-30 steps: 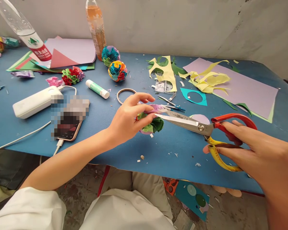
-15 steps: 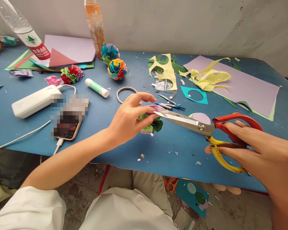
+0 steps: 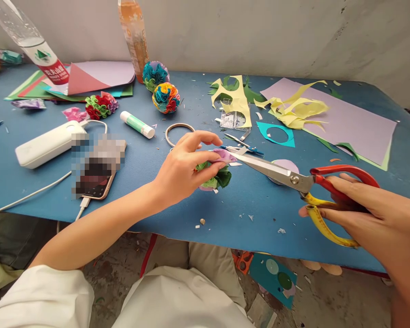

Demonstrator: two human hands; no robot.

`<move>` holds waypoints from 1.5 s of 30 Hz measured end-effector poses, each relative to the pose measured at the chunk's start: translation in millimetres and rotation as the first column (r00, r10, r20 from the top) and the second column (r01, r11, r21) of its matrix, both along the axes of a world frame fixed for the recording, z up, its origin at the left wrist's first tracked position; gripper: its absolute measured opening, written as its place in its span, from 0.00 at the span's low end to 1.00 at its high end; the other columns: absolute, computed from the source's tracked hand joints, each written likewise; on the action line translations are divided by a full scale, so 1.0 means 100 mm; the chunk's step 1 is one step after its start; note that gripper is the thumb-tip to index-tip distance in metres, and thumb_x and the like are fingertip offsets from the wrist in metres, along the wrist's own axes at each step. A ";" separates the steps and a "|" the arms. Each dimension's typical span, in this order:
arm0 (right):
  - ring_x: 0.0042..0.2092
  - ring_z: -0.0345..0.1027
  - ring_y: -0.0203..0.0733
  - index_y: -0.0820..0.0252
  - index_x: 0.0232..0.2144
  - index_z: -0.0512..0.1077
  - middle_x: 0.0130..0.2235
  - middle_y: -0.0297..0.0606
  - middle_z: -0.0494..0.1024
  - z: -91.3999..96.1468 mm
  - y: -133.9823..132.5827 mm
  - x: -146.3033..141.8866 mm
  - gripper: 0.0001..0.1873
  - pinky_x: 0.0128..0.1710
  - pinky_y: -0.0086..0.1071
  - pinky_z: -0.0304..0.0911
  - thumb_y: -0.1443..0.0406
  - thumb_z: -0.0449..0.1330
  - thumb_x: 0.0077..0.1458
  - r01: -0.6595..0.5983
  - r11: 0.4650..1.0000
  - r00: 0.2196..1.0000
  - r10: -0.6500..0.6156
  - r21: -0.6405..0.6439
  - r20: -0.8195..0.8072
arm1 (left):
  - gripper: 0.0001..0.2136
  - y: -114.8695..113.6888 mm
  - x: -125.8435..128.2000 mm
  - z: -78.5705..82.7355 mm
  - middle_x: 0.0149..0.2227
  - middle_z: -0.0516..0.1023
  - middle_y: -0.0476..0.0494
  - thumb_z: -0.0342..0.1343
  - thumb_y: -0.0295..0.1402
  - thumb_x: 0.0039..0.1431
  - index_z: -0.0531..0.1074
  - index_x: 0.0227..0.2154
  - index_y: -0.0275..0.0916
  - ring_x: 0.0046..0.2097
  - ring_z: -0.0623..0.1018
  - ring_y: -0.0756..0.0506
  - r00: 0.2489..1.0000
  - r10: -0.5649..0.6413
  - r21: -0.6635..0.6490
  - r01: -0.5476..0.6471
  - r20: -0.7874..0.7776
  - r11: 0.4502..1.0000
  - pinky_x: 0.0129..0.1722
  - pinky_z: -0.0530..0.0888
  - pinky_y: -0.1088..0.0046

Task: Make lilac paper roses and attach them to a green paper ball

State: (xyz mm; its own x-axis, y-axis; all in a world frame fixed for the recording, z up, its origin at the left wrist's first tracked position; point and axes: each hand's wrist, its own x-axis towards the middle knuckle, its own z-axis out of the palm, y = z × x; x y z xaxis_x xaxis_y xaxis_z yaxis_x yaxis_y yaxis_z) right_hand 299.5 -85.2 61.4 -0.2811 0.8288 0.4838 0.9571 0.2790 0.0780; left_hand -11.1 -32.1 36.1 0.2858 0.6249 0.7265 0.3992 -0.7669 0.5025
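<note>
My left hand [image 3: 187, 159] pinches a ruffled paper flower [image 3: 222, 177] of green paper with a purple fold [image 3: 224, 156] sticking out to the right between thumb and fingers. Part of the flower is hidden behind the fingers. In my right hand [image 3: 369, 205] are large scissors [image 3: 283, 175] with one red and one yellow handle loop. Their blades point left and lie almost together, with the tips close to the purple fold; contact is hard to tell. Below the blades lies a round purple paper disc [image 3: 286, 166].
A glue stick [image 3: 137, 124], tape ring [image 3: 167, 136], phone [image 3: 102, 168] and white power bank [image 3: 51, 143] lie to the left. Two paper balls [image 3: 166, 98] stand by an orange drink bottle [image 3: 134, 38]. Yellow scraps [image 3: 294, 111] cover part of a purple sheet [image 3: 362, 127].
The scissors have drawn back to the right from the purple fold, and their blades have come closer together. My left hand stays in place. The purple sheet at the back left has sagged.
</note>
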 end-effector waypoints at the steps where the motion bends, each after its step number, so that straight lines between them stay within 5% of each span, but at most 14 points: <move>1: 0.27 0.72 0.42 0.52 0.35 0.75 0.26 0.33 0.77 -0.01 0.01 0.01 0.22 0.20 0.33 0.55 0.46 0.50 0.54 0.021 1.000 1.000 -0.021 0.006 -0.010 | 0.04 0.00 0.00 0.00 0.41 0.76 0.42 0.57 0.30 0.58 0.76 0.29 0.39 0.43 0.75 0.48 1.000 0.001 0.005 -0.001 0.003 1.000 0.42 0.75 0.68; 7: 0.23 0.64 0.38 0.59 0.34 0.76 0.21 0.37 0.71 -0.06 0.07 0.09 0.29 0.18 0.30 0.51 0.44 0.47 0.50 0.208 0.973 0.978 -0.209 0.100 -0.005 | 0.07 0.03 -0.04 -0.07 0.42 0.76 0.42 0.54 0.31 0.60 0.77 0.31 0.38 0.40 0.75 0.47 0.979 0.042 -0.130 -0.069 -0.199 0.989 0.40 0.75 0.68; 13: 0.21 0.54 0.40 0.57 0.34 0.76 0.17 0.35 0.65 -0.11 0.11 0.19 0.29 0.19 0.31 0.45 0.43 0.49 0.46 0.367 0.929 0.930 -0.368 0.051 0.010 | 0.11 0.04 -0.04 -0.04 0.47 0.74 0.37 0.50 0.32 0.62 0.77 0.37 0.36 0.47 0.75 0.43 0.948 -0.020 -0.315 -0.086 -0.319 0.945 0.48 0.73 0.62; 18: 0.20 0.48 0.37 0.52 0.35 0.76 0.20 0.36 0.69 -0.15 0.19 0.44 0.20 0.20 0.31 0.47 0.51 0.60 0.39 0.601 0.782 0.794 -0.608 -0.165 0.012 | 0.11 0.03 -0.03 0.05 0.50 0.73 0.37 0.49 0.33 0.61 0.76 0.38 0.36 0.51 0.74 0.43 0.953 -0.086 -0.472 -0.065 -0.291 0.879 0.52 0.71 0.61; 21: 0.21 0.54 0.38 0.53 0.33 0.77 0.27 0.42 0.76 -0.19 0.24 0.56 0.16 0.20 0.33 0.52 0.55 0.63 0.39 0.624 0.716 0.761 -0.648 -0.313 0.036 | 0.11 0.02 -0.03 0.07 0.51 0.72 0.40 0.49 0.33 0.60 0.76 0.38 0.38 0.51 0.74 0.43 0.958 -0.089 -0.534 -0.074 -0.274 0.842 0.50 0.72 0.61; 27: 0.40 0.73 0.50 0.58 0.33 0.78 0.40 0.49 0.79 -0.27 0.31 0.75 0.14 0.31 0.37 0.65 0.57 0.64 0.43 0.414 0.801 0.873 -0.484 -0.433 -0.060 | 0.08 0.03 -0.05 0.05 0.50 0.74 0.45 0.51 0.33 0.55 0.76 0.30 0.40 0.49 0.75 0.43 0.975 -0.021 -0.595 -0.119 -0.223 0.795 0.43 0.74 0.66; 32: 0.45 0.73 0.50 0.61 0.42 0.78 0.48 0.54 0.75 -0.14 0.26 0.79 0.20 0.35 0.37 0.67 0.56 0.62 0.49 0.396 0.706 0.862 -0.507 -0.587 -0.028 | 0.09 0.01 -0.06 0.06 0.48 0.75 0.44 0.53 0.37 0.55 0.76 0.30 0.40 0.48 0.75 0.43 0.988 0.009 -0.594 -0.099 -0.153 0.798 0.42 0.73 0.68; 34: 0.42 0.73 0.51 0.60 0.41 0.78 0.47 0.53 0.76 -0.04 0.21 0.69 0.19 0.32 0.39 0.67 0.56 0.63 0.48 0.454 0.691 0.842 -0.539 -0.563 0.018 | 0.10 0.00 -0.06 0.08 0.48 0.75 0.43 0.53 0.38 0.56 0.76 0.29 0.40 0.48 0.75 0.43 0.992 0.007 -0.575 -0.077 -0.123 0.815 0.44 0.73 0.67; 36: 0.41 0.73 0.52 0.57 0.40 0.78 0.44 0.51 0.77 0.06 0.17 0.45 0.16 0.30 0.41 0.66 0.57 0.63 0.49 0.478 0.780 0.849 -0.528 -0.405 -0.016 | 0.09 -0.01 -0.05 0.09 0.47 0.75 0.42 0.53 0.37 0.57 0.75 0.29 0.39 0.49 0.74 0.43 0.996 -0.005 -0.550 -0.048 -0.094 0.833 0.46 0.72 0.66; 38: 0.40 0.73 0.47 0.56 0.38 0.77 0.40 0.46 0.78 0.14 0.16 0.08 0.12 0.37 0.39 0.67 0.59 0.60 0.53 0.246 0.956 0.935 -0.278 -0.162 -0.221 | 0.09 -0.02 -0.04 0.09 0.47 0.75 0.41 0.52 0.36 0.59 0.74 0.29 0.39 0.50 0.74 0.44 0.997 -0.028 -0.528 -0.012 -0.067 0.849 0.48 0.72 0.65; 39: 0.39 0.72 0.44 0.55 0.38 0.76 0.39 0.43 0.78 0.16 0.18 -0.14 0.11 0.39 0.38 0.67 0.59 0.58 0.56 0.072 0.992 0.947 -0.101 -0.105 -0.306 | 0.09 -0.02 -0.04 0.09 0.47 0.74 0.41 0.52 0.36 0.59 0.74 0.30 0.39 0.50 0.73 0.44 0.997 -0.045 -0.518 0.010 -0.055 0.856 0.49 0.71 0.65; 42: 0.38 0.71 0.40 0.55 0.40 0.74 0.39 0.39 0.77 0.18 0.31 -0.76 0.10 0.40 0.35 0.66 0.60 0.58 0.56 -0.356 0.931 0.855 0.291 -0.077 -0.430 | 0.09 -0.01 -0.04 0.09 0.48 0.73 0.40 0.50 0.36 0.61 0.73 0.31 0.38 0.50 0.73 0.45 0.995 -0.090 -0.484 0.064 -0.032 0.873 0.50 0.71 0.65; 45: 0.37 0.70 0.40 0.58 0.39 0.73 0.39 0.40 0.75 0.13 0.50 -1.13 0.09 0.38 0.34 0.67 0.62 0.57 0.56 -0.527 0.838 0.789 0.421 -0.140 -0.448 | 0.09 0.00 -0.05 0.09 0.48 0.73 0.40 0.50 0.35 0.62 0.72 0.30 0.38 0.52 0.72 0.45 0.996 -0.091 -0.459 0.075 -0.012 0.885 0.52 0.69 0.65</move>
